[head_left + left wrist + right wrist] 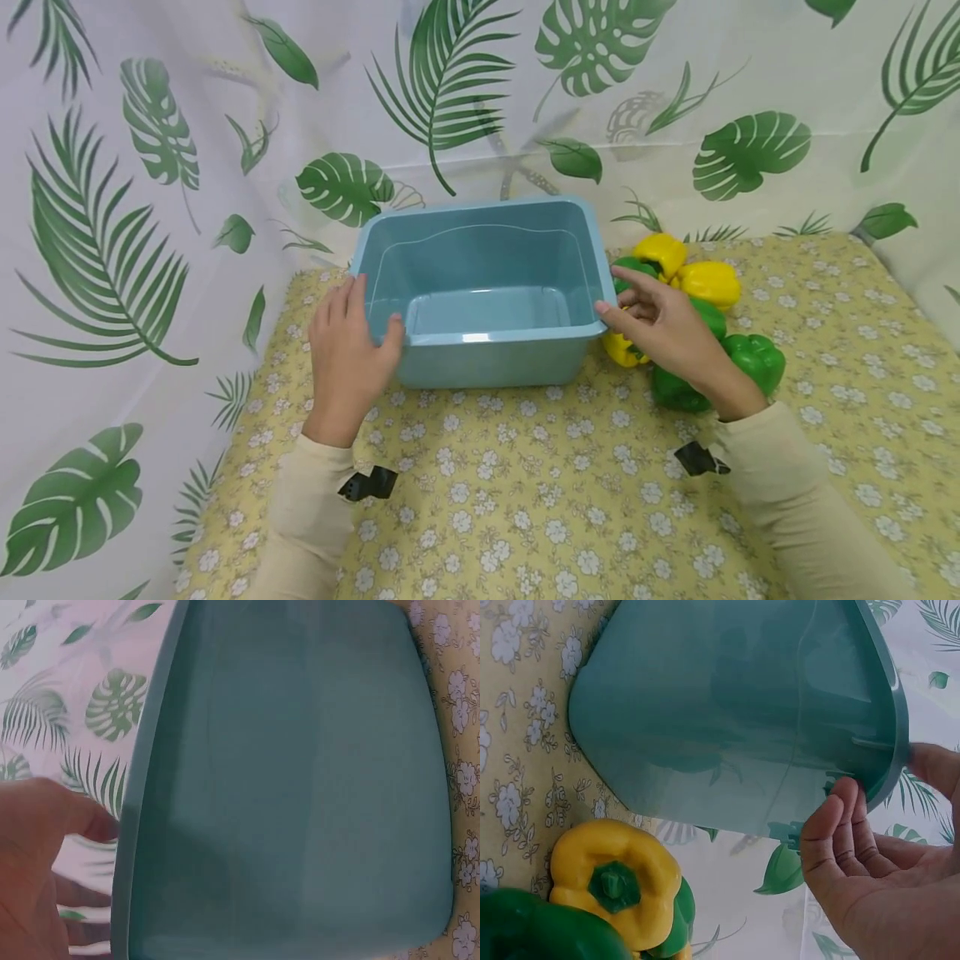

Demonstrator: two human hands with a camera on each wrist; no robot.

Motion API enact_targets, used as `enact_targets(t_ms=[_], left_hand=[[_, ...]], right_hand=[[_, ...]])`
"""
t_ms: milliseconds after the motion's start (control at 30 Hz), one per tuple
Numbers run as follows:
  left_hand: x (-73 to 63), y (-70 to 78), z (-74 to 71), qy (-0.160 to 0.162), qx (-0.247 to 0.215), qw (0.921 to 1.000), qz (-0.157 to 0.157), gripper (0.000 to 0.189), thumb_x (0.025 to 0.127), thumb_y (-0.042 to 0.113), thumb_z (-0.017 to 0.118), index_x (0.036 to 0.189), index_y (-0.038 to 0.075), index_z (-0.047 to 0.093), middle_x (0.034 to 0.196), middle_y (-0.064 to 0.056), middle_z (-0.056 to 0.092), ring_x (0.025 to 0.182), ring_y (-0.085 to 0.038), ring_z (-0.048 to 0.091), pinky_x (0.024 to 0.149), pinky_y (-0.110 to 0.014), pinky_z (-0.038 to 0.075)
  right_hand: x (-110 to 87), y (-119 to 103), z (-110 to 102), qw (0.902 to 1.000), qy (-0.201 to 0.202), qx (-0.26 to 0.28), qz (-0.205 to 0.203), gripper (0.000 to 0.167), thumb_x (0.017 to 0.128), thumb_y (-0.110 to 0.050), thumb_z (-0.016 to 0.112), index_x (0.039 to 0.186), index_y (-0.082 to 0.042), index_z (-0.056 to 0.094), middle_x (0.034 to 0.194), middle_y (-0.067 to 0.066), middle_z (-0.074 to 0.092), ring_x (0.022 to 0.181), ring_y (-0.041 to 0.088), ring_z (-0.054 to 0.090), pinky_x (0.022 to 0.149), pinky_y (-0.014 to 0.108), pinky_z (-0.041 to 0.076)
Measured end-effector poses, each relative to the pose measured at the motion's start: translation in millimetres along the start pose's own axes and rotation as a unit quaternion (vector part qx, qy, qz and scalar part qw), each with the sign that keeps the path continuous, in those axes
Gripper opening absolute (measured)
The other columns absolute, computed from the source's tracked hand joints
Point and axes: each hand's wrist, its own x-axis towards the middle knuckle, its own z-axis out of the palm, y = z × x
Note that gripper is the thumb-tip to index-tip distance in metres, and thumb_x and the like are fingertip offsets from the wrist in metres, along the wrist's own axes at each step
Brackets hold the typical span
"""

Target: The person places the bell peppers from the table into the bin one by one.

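A light blue plastic basin stands on the floral tablecloth, its bare inside facing up. At its front left corner is my left hand, fingers fairly straight by the left rim and thumb at the front rim. In the left wrist view that thumb meets the rim edge. My right hand holds the front right corner: the thumb lies on the rim while the other fingers curl beneath it from outside. Yellow bell peppers and green bell peppers lie beside and behind this hand.
The yellow tablecloth with white flowers covers the surface. A white curtain printed with green leaves hangs behind and along the left side. The peppers sit close against the basin's right side. Small black devices are worn at both wrists.
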Motion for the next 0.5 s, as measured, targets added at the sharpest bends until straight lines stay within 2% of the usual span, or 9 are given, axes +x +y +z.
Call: enact_targets(t_ms=[100, 200, 333, 433, 500], left_hand=[[-0.6, 7.0, 2.7, -0.006, 0.022, 0.9986, 0.048, 0.066, 0.1, 0.034, 0.058, 0.149, -0.008, 0.044, 0.151, -0.028, 0.043, 0.146, -0.046, 0.029, 0.119, -0.062, 0.019], [-2.5, 12.7, 5.4, -0.034, 0.041, 0.9956, 0.078, 0.069, 0.102, 0.042, 0.054, 0.15, -0.006, 0.043, 0.153, -0.026, 0.043, 0.148, -0.043, 0.029, 0.121, -0.06, 0.018], [-6.8, 17.6, 10.4, -0.084, 0.066, 0.9905, 0.086, 0.075, 0.104, 0.052, 0.046, 0.153, -0.004, 0.039, 0.157, -0.022, 0.04, 0.15, -0.039, 0.027, 0.122, -0.057, 0.017], [-9.7, 20.0, 14.0, -0.1, 0.08, 0.9884, 0.082, 0.077, 0.105, 0.056, 0.042, 0.154, -0.003, 0.038, 0.158, -0.021, 0.039, 0.15, -0.037, 0.026, 0.123, -0.057, 0.014], [-11.0, 20.6, 16.1, -0.104, 0.086, 0.9876, 0.081, 0.077, 0.105, 0.057, 0.04, 0.154, -0.003, 0.039, 0.158, -0.02, 0.039, 0.15, -0.036, 0.027, 0.123, -0.056, 0.014]], right_hand=[[-1.6, 0.8, -0.9, 0.9998, -0.009, -0.018, 0.003, 0.071, 0.1, -0.035, 0.065, 0.159, -0.011, 0.034, 0.121, 0.015, 0.062, 0.094, 0.022, 0.063, 0.071, 0.024, 0.052], [-3.1, 1.4, -1.4, 0.9995, -0.019, -0.026, -0.001, 0.077, 0.097, -0.034, 0.071, 0.16, -0.011, 0.032, 0.13, 0.017, 0.059, 0.103, 0.026, 0.063, 0.079, 0.024, 0.055], [-3.9, 1.5, -2.1, 0.9993, -0.019, -0.026, -0.016, 0.079, 0.095, -0.026, 0.074, 0.16, -0.008, 0.032, 0.132, 0.021, 0.058, 0.103, 0.028, 0.064, 0.083, 0.029, 0.056], [-4.3, 0.9, -3.0, 0.9992, -0.013, -0.028, -0.023, 0.076, 0.096, -0.023, 0.073, 0.159, -0.007, 0.034, 0.131, 0.021, 0.059, 0.103, 0.028, 0.065, 0.086, 0.029, 0.055], [-4.6, 1.3, -3.1, 0.9992, -0.01, -0.029, -0.027, 0.075, 0.096, -0.021, 0.073, 0.159, -0.007, 0.034, 0.13, 0.021, 0.059, 0.103, 0.028, 0.066, 0.085, 0.024, 0.054]])
